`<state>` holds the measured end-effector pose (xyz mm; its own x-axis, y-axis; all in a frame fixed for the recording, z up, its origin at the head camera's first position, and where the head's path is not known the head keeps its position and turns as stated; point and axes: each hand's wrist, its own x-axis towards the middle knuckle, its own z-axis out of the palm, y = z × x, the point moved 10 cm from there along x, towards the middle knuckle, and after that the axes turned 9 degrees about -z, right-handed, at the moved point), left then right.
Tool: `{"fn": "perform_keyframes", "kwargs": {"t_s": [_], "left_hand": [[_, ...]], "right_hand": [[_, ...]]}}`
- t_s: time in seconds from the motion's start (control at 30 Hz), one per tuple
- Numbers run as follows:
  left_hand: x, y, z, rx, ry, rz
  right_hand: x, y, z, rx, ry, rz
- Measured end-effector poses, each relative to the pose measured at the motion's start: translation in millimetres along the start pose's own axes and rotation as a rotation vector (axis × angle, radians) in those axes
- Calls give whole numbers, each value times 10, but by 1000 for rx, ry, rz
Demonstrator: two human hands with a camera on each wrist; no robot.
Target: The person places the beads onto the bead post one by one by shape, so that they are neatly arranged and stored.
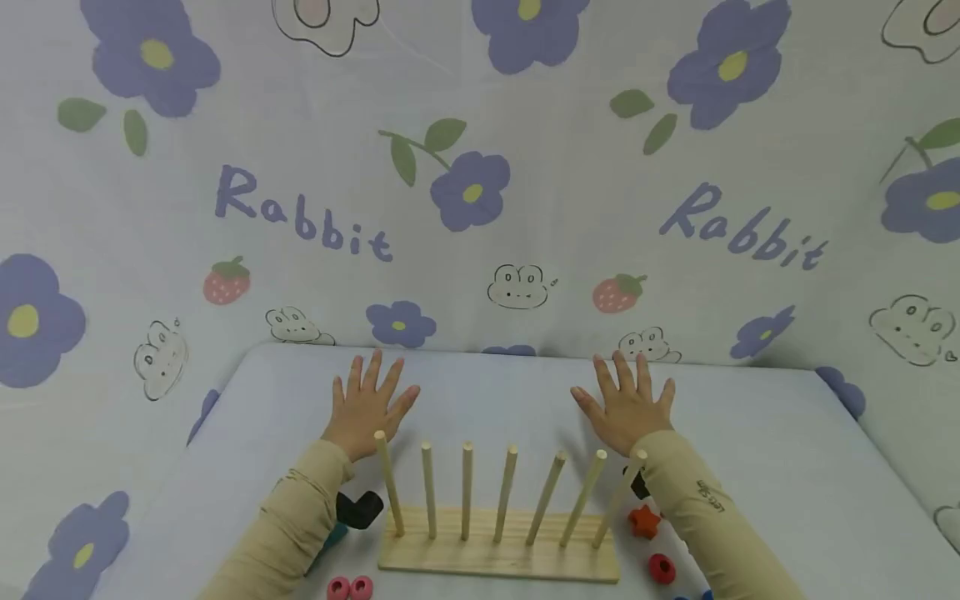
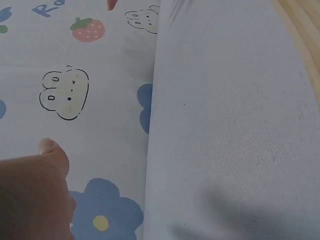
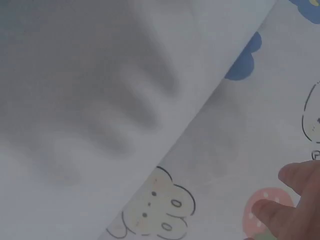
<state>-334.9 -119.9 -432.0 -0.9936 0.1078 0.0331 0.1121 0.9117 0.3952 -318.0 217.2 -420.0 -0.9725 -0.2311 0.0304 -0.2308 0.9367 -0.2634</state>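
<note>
My left hand [image 1: 369,403] lies flat on the pale table with its fingers spread, holding nothing. My right hand [image 1: 626,401] lies the same way, palm down, a little to the right. Both rest just beyond a wooden base [image 1: 498,554] that carries a row of several upright pegs [image 1: 467,492]. In the left wrist view only a fingertip [image 2: 50,148] shows against the printed cloth. Fingertips [image 3: 295,176] alone appear in the right wrist view, with the hand's shadow on the table.
Small pieces lie around the base: a red star [image 1: 644,521], a red ring [image 1: 662,567], two pink rings [image 1: 349,587] and a black piece [image 1: 360,508] by my left sleeve. A cloth printed with flowers and "Rabbit" hangs behind the table [image 1: 765,450].
</note>
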Motion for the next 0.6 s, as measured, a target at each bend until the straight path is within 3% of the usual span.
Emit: {"fn": "perform_keyframes", "kwargs": {"t_s": [0.17,0.27,0.43,0.6], "left_hand": [[-235,-9,-164,-82,-8,65],[-455,-22,-202,-166,-71,95],[-814,-102,-137,-261,-197,96],[-1059,-55,-32,-264,-218,197]], "right_hand": [[-236,-10,-169,30,-2,-11],[-491,67,-284,-16,-2,-7],[-953,302,-350,-107,-17,9],[-1312,639,-266,-128,-116,101]]}}
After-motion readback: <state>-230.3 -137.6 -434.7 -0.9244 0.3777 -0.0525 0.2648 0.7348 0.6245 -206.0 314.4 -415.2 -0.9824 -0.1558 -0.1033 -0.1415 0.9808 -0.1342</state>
